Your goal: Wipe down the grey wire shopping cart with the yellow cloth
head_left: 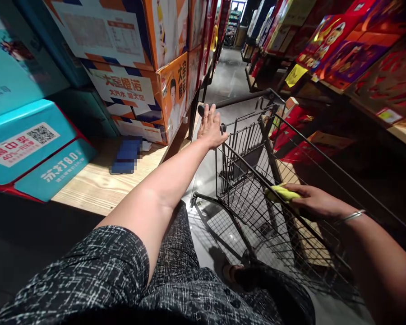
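By the shelf's (pixel 93 192) edge, a teal box (pixel 23 146) reads "苏打8.0", an orange carton (pixel 131 92) "大窑橙诺". Left hand (pixel 211 127) lies straight-fingered on the cart handle (pixel 245 98); right hand (pixel 320 201) clamps yellow cloth (pixel 281 193).

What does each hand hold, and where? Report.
Right hand: crumpled yellow cloth, gripped behind its bunched end. Left hand: on the long black cart handle, left end; grip unclear.

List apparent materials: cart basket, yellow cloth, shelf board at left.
Cart basket: likely metal wire, dark coated finish; thin crossed rods form the mesh.
Yellow cloth, in the right hand: soft fabric, matte; it bunches in folds, fiber unclear.
Shelf board: pale wood or wood-look laminate, smooth; grain lines show.
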The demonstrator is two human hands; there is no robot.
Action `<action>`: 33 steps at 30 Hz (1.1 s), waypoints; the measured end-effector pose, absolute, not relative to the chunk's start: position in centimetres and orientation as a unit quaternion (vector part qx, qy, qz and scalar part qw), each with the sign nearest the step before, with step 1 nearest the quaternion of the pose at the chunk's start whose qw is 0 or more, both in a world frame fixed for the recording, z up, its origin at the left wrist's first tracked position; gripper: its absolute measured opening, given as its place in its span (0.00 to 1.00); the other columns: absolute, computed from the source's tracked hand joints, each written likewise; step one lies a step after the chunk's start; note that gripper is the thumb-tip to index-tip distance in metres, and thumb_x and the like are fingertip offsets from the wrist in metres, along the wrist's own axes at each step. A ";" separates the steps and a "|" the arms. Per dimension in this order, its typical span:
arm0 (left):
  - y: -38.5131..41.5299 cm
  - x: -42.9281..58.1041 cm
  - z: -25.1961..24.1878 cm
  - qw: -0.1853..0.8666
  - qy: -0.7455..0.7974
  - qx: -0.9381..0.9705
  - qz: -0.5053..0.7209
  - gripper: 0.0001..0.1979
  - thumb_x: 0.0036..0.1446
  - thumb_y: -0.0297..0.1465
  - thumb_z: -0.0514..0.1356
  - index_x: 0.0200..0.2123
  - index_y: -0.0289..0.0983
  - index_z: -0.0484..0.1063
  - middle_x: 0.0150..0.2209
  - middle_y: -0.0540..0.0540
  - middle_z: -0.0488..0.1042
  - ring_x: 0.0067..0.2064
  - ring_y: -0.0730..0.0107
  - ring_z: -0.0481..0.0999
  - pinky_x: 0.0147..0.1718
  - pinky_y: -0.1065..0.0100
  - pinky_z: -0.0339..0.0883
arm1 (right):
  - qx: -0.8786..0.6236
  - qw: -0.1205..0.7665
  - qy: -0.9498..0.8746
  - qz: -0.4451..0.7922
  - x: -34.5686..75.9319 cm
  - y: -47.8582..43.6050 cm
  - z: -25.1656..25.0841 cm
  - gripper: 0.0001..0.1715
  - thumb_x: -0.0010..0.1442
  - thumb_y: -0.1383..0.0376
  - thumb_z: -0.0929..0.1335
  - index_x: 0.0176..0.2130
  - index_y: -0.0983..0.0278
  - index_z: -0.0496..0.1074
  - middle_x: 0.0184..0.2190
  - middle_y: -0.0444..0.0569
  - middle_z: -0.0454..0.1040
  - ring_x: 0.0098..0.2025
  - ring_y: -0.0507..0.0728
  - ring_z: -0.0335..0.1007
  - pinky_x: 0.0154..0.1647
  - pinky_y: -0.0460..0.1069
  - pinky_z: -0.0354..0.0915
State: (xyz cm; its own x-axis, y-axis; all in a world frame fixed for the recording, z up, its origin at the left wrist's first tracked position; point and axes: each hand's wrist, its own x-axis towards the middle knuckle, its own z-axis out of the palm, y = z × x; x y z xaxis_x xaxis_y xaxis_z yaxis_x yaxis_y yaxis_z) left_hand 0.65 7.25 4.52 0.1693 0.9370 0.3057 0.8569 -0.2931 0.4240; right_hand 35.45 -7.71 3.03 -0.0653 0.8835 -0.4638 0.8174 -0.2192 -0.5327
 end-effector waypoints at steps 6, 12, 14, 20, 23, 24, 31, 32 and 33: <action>9.5 0.7 3.6 0.090 0.576 0.762 0.283 0.50 0.56 0.36 0.64 0.75 0.38 0.40 0.77 0.39 0.26 0.75 0.51 0.19 0.72 0.46 0.25 | -0.667 0.120 -0.557 0.481 33.8 -6.8 0.1 0.43 0.40 0.57 0.71 0.58 0.57 0.73 0.42 0.52 0.80 0.36 0.63 0.76 0.33 0.54 0.73; 11.5 1.4 2.6 0.095 0.611 0.735 0.277 0.53 0.55 0.31 0.63 0.75 0.37 0.34 0.76 0.40 0.24 0.75 0.48 0.20 0.72 0.41 0.31 | -0.621 0.123 -0.570 0.523 31.8 -7.2 -1.1 0.44 0.45 0.53 0.73 0.60 0.60 0.72 0.47 0.53 0.79 0.40 0.61 0.77 0.37 0.52 0.74; 12.0 1.2 2.4 0.098 0.610 0.734 0.282 0.53 0.55 0.28 0.62 0.76 0.39 0.33 0.77 0.41 0.26 0.76 0.47 0.24 0.72 0.40 0.34 | -0.602 0.118 -0.587 0.528 31.2 -7.1 -0.9 0.40 0.44 0.54 0.74 0.57 0.60 0.75 0.48 0.51 0.79 0.43 0.61 0.77 0.41 0.51 0.74; 12.4 -0.1 2.3 0.107 0.606 0.732 0.293 0.51 0.57 0.26 0.58 0.75 0.36 0.30 0.77 0.37 0.30 0.77 0.52 0.34 0.72 0.46 0.43 | -0.579 0.084 -0.633 0.507 29.3 -4.4 -3.2 0.31 0.46 0.63 0.70 0.51 0.58 0.78 0.43 0.46 0.79 0.42 0.58 0.75 0.46 0.51 0.73; 12.5 -0.5 2.6 0.094 0.613 0.739 0.262 0.50 0.58 0.27 0.58 0.75 0.32 0.31 0.76 0.35 0.29 0.77 0.56 0.34 0.72 0.53 0.45 | -0.614 0.181 -0.672 0.373 28.3 -1.4 -4.2 0.30 0.48 0.65 0.68 0.51 0.59 0.77 0.49 0.49 0.76 0.51 0.60 0.73 0.56 0.56 0.70; 12.6 -0.7 2.8 0.089 0.611 0.743 0.257 0.50 0.58 0.28 0.58 0.75 0.32 0.31 0.76 0.35 0.29 0.77 0.57 0.33 0.72 0.54 0.45 | -0.612 0.220 -0.691 0.316 27.9 -0.2 -4.0 0.30 0.49 0.66 0.67 0.53 0.59 0.76 0.53 0.50 0.74 0.55 0.62 0.71 0.60 0.58 0.68; 13.1 -1.5 3.2 0.058 0.591 0.765 0.250 0.46 0.60 0.29 0.57 0.75 0.32 0.36 0.76 0.36 0.34 0.77 0.62 0.33 0.73 0.57 0.44 | -0.511 0.348 -0.786 -0.023 21.2 9.9 1.1 0.32 0.63 0.65 0.66 0.64 0.46 0.66 0.65 0.45 0.63 0.64 0.69 0.55 0.66 0.72 0.53; 13.1 -1.5 3.1 0.051 0.591 0.767 0.246 0.46 0.60 0.30 0.57 0.75 0.32 0.36 0.76 0.36 0.35 0.77 0.62 0.33 0.73 0.56 0.44 | -0.509 0.352 -0.785 -0.046 20.2 10.9 1.0 0.31 0.65 0.65 0.66 0.64 0.45 0.66 0.66 0.43 0.61 0.64 0.69 0.53 0.66 0.72 0.52; 13.2 -1.6 3.1 0.044 0.591 0.768 0.245 0.46 0.60 0.31 0.57 0.75 0.32 0.37 0.76 0.36 0.36 0.77 0.61 0.33 0.73 0.56 0.44 | -0.509 0.349 -0.785 -0.060 19.2 11.6 0.5 0.29 0.66 0.64 0.66 0.64 0.45 0.66 0.67 0.42 0.60 0.64 0.69 0.52 0.66 0.72 0.52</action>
State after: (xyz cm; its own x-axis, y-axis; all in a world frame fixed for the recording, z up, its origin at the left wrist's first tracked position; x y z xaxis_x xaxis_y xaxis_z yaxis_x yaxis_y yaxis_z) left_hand -1.56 13.15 3.07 0.1826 0.9285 0.3232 0.8853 -0.2983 0.3568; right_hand 19.24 11.57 0.47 -0.2383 0.7569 0.6085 0.8401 0.4750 -0.2618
